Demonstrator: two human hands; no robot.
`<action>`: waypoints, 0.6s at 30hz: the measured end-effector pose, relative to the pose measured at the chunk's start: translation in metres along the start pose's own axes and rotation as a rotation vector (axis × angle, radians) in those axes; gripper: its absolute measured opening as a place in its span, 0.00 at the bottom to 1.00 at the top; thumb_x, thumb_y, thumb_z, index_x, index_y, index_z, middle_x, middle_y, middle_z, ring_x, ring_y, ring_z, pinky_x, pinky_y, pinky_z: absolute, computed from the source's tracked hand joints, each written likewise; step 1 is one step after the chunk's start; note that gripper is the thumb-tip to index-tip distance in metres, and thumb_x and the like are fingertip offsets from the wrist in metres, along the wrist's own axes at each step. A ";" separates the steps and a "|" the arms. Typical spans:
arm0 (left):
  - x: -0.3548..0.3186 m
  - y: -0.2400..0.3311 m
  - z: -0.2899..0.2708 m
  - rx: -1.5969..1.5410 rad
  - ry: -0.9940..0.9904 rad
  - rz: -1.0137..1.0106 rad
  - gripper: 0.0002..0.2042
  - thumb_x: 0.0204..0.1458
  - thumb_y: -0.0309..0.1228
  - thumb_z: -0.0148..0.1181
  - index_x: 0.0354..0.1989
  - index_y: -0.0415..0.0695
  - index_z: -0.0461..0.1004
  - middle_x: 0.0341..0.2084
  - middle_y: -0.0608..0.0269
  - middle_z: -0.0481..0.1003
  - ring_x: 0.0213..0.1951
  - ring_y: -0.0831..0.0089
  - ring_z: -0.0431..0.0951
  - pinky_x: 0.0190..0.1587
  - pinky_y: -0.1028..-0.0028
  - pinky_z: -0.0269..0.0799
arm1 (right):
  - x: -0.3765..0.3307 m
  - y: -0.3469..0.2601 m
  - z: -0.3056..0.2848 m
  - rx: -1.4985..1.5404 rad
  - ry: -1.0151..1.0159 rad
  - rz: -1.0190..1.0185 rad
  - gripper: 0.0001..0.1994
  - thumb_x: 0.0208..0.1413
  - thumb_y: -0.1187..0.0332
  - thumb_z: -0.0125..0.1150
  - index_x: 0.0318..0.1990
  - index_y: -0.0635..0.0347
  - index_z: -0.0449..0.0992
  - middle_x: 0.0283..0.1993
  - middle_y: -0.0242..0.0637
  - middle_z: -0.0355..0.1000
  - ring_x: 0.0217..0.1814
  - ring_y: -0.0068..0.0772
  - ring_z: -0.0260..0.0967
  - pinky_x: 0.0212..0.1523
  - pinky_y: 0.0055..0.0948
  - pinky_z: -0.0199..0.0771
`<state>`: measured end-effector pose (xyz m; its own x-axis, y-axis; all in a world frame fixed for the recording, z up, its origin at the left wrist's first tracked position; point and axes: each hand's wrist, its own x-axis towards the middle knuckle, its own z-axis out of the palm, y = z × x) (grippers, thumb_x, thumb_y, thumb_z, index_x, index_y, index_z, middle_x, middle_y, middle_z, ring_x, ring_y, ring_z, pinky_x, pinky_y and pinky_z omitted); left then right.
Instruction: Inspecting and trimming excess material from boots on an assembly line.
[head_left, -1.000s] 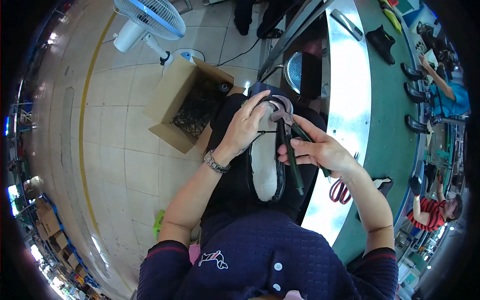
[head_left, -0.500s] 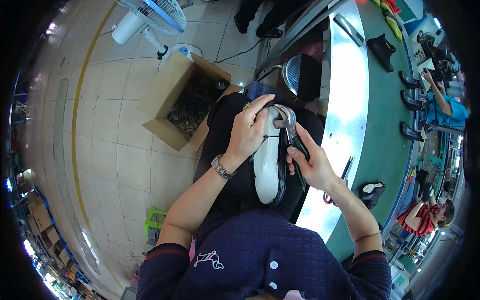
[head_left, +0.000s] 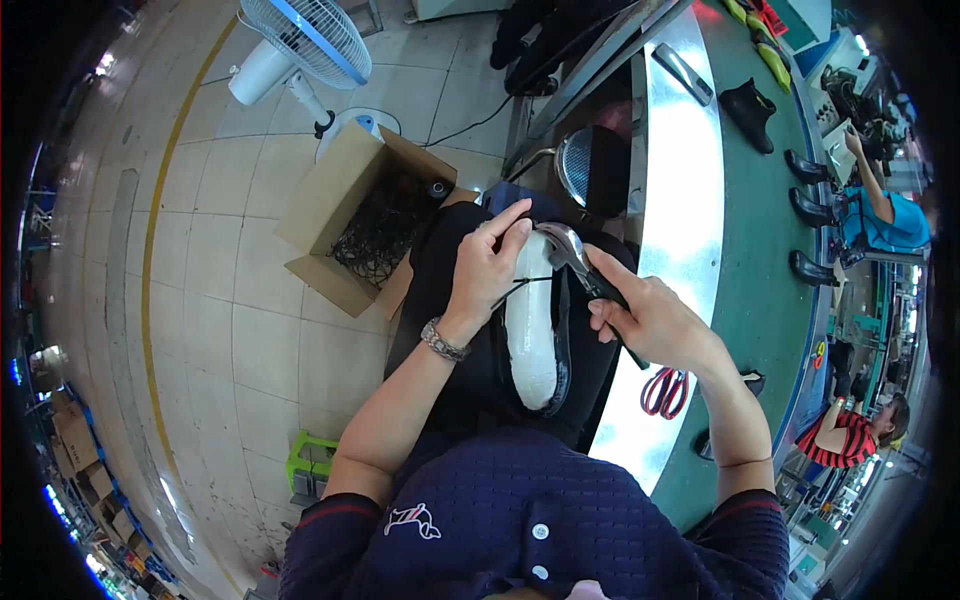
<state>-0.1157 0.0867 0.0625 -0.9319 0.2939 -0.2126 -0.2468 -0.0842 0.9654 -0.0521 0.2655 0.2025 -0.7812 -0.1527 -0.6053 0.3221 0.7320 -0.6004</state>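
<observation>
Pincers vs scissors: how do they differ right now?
Pincers are gripped in the right hand; scissors lie unheld on the metal strip.
Pincers have dark, bar-like handles; scissors have red-and-black loops.
Pincers show their metal head; scissors' blades are hidden.
Shared: both are hand tools.

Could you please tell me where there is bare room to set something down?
The silver strip is bare between the grey tool and the scissors. The green surface is bare below the ankle boot in the picture, left of the black shoes. The lap is crowded with left hand, right hand, pliers and white-bottomed shoe.
</observation>
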 end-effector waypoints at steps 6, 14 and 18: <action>0.000 -0.001 -0.002 0.128 -0.018 0.136 0.17 0.61 0.34 0.53 0.56 0.41 0.73 0.35 0.58 0.80 0.30 0.80 0.72 0.37 0.78 0.68 | 0.018 -0.008 0.022 -0.312 0.524 -0.309 0.32 0.60 0.72 0.55 0.71 0.46 0.51 0.32 0.53 0.75 0.29 0.57 0.75 0.32 0.46 0.77; 0.001 -0.003 -0.008 0.126 -0.069 0.135 0.18 0.61 0.32 0.51 0.59 0.42 0.70 0.31 0.59 0.76 0.31 0.79 0.71 0.38 0.78 0.67 | 0.029 -0.006 0.024 -0.490 0.625 -0.472 0.33 0.62 0.69 0.54 0.72 0.46 0.48 0.33 0.50 0.75 0.26 0.48 0.76 0.27 0.38 0.79; 0.001 0.002 -0.012 0.142 -0.146 0.026 0.19 0.62 0.34 0.51 0.59 0.42 0.70 0.30 0.60 0.74 0.31 0.78 0.70 0.38 0.77 0.66 | 0.037 0.013 0.036 -0.545 0.371 -0.154 0.34 0.61 0.70 0.54 0.72 0.45 0.47 0.31 0.51 0.74 0.26 0.51 0.75 0.28 0.41 0.77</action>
<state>-0.1204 0.0752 0.0624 -0.8864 0.4293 -0.1731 -0.1734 0.0389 0.9841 -0.0580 0.2454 0.1536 -0.9597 -0.1158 -0.2560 -0.0478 0.9651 -0.2573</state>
